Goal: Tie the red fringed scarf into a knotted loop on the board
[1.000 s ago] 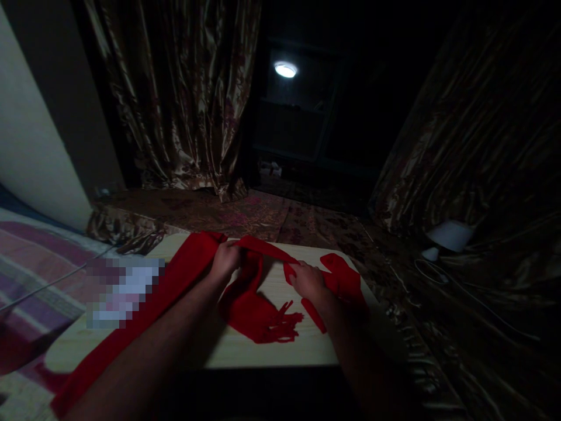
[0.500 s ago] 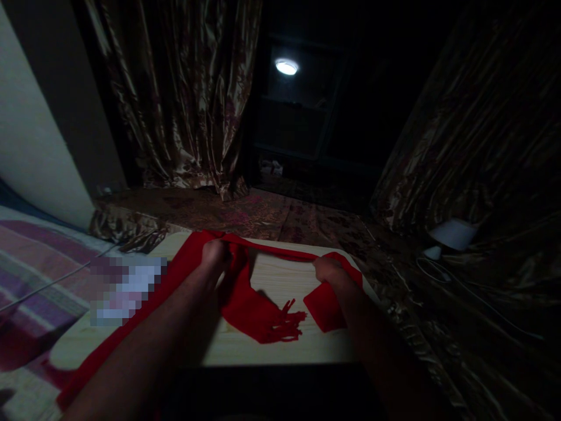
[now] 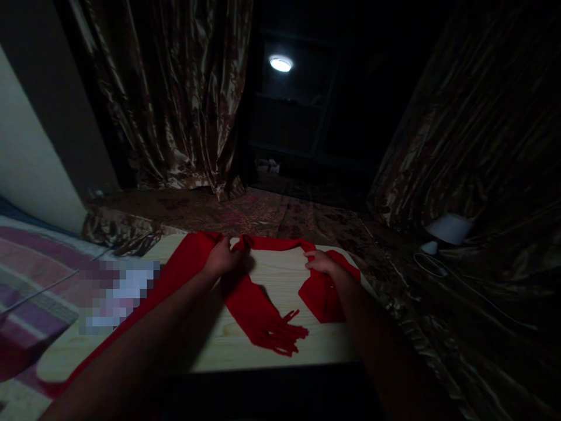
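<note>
A long red scarf (image 3: 245, 307) with a fringed end lies across a pale wooden tabletop (image 3: 280, 272). Near the table's far edge, my left hand (image 3: 221, 258) is closed on the scarf, its fingers bent into the cloth. My right hand (image 3: 322, 262) holds another part of it to the right, with the fingers looser and partly extended over the fabric. Between the hands runs a strip of scarf along the far edge. Bunched cloth lies under my right hand, and a long length drapes down the left side beside my left forearm.
A blurred-out flat item (image 3: 120, 295) lies at the table's left. Beyond it is a striped bedcover (image 3: 39, 269). Patterned curtains (image 3: 175, 105) hang behind, flanking a dark window with a light reflected in it. A white lamp (image 3: 449, 228) with a cord stands right.
My right hand has loosened from a fist and moved slightly left. The strip between the hands now lies slacker and wider, and the fringed end has shifted slightly nearer me.
</note>
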The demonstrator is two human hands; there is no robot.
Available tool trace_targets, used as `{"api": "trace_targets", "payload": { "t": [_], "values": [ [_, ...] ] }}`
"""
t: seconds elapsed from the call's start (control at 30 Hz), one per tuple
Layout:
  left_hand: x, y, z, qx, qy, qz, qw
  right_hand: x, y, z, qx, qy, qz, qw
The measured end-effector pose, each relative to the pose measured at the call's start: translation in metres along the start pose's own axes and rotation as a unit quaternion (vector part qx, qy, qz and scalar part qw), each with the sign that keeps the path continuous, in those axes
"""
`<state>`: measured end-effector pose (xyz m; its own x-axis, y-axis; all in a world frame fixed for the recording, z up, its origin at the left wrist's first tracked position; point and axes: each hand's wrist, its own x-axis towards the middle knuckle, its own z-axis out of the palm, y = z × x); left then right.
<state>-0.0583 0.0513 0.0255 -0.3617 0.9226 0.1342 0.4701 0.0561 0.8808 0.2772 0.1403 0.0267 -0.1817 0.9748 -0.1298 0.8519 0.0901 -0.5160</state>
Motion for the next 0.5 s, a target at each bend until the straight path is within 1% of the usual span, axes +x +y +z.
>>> {"api": "trace_targets", "payload": {
  "t": [0.03,0.07,0.1,0.13,0.2,0.27,0.3,0.37,0.43,0.5],
  "values": [
    [-0.007,-0.001,0.002,0.106,-0.034,0.075,0.991,-0.002,0.000,0.002,0.003,-0.003,0.001,1.000],
    [-0.016,-0.002,0.003,0.190,-0.079,0.143,0.968,-0.005,0.001,0.003,0.005,-0.005,0.001,1.000],
    [-0.024,-0.003,0.003,0.242,-0.131,0.193,0.942,-0.008,0.001,0.002,0.008,-0.006,-0.003,1.000],
    [-0.033,-0.004,0.003,0.274,-0.187,0.225,0.916,-0.011,0.001,0.001,0.010,-0.005,-0.013,1.000],
    [-0.049,-0.004,0.000,0.302,-0.303,0.239,0.872,-0.018,0.002,-0.004,0.007,0.018,-0.045,0.999],
    [-0.062,-0.004,-0.007,0.315,-0.391,0.230,0.833,-0.029,0.003,-0.012,-0.025,0.055,-0.073,0.995],
    [-0.066,-0.003,-0.010,0.321,-0.418,0.228,0.819,-0.035,0.004,-0.017,-0.053,0.067,-0.082,0.993],
    [-0.074,0.000,-0.015,0.339,-0.432,0.228,0.804,-0.050,0.008,-0.027,-0.118,0.051,-0.089,0.988],
    [-0.082,0.004,-0.015,0.358,-0.421,0.228,0.802,-0.068,0.016,-0.035,-0.171,0.009,-0.093,0.981],
    [-0.090,0.006,-0.010,0.377,-0.395,0.222,0.808,-0.087,0.026,-0.040,-0.195,0.002,-0.080,0.978]
  ]
}}
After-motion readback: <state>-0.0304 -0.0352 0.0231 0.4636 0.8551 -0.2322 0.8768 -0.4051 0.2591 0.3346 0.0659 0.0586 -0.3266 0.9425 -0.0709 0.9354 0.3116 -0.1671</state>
